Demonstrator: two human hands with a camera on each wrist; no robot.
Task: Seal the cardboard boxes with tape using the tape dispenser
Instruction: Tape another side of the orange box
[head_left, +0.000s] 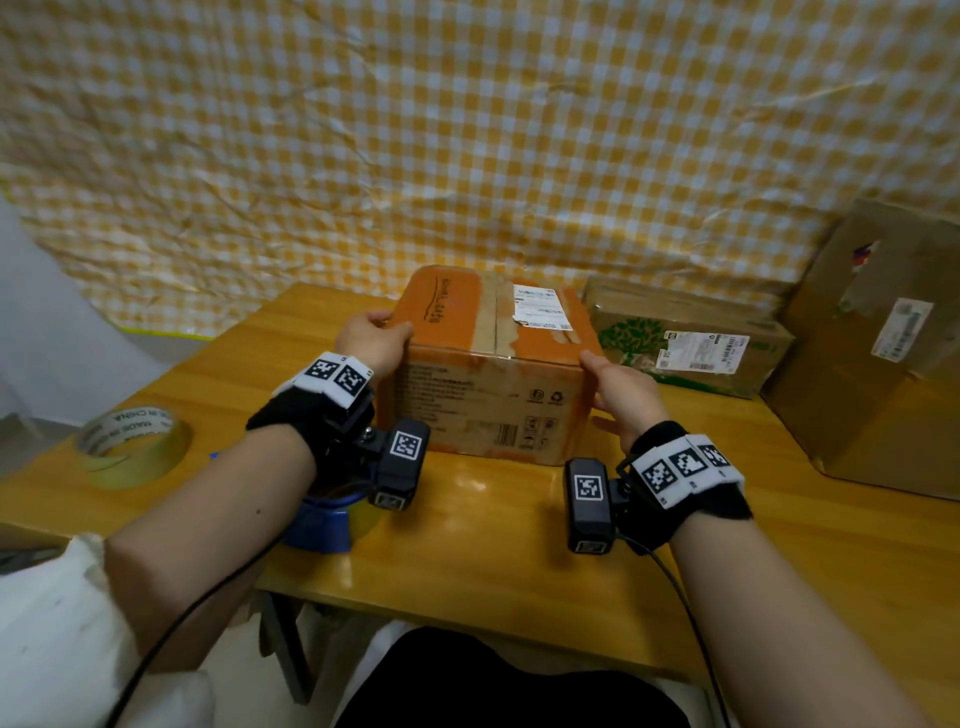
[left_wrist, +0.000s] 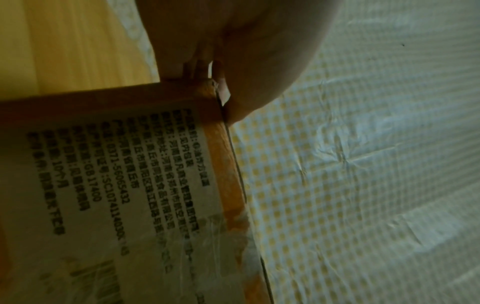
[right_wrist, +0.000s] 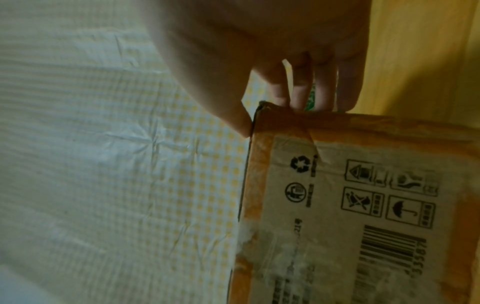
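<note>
An orange cardboard box (head_left: 488, 374) with a white shipping label stands in the middle of the wooden table (head_left: 493, 545). Its top flaps are down, with old tape along the centre seam. My left hand (head_left: 371, 338) grips the box's top left corner, thumb on top and fingers down the side. My right hand (head_left: 618, 389) holds the near right corner the same way. The wrist views show each thumb on the top edge of the box (left_wrist: 103, 185) (right_wrist: 363, 205). A blue tape dispenser (head_left: 322, 525) sits under my left wrist, partly hidden.
A loose roll of clear tape (head_left: 132, 447) lies at the table's left edge. A flat brown box with a green tree print (head_left: 691, 338) and a tall brown box (head_left: 878, 353) stand at the right. A yellow checked cloth (head_left: 467, 130) hangs behind.
</note>
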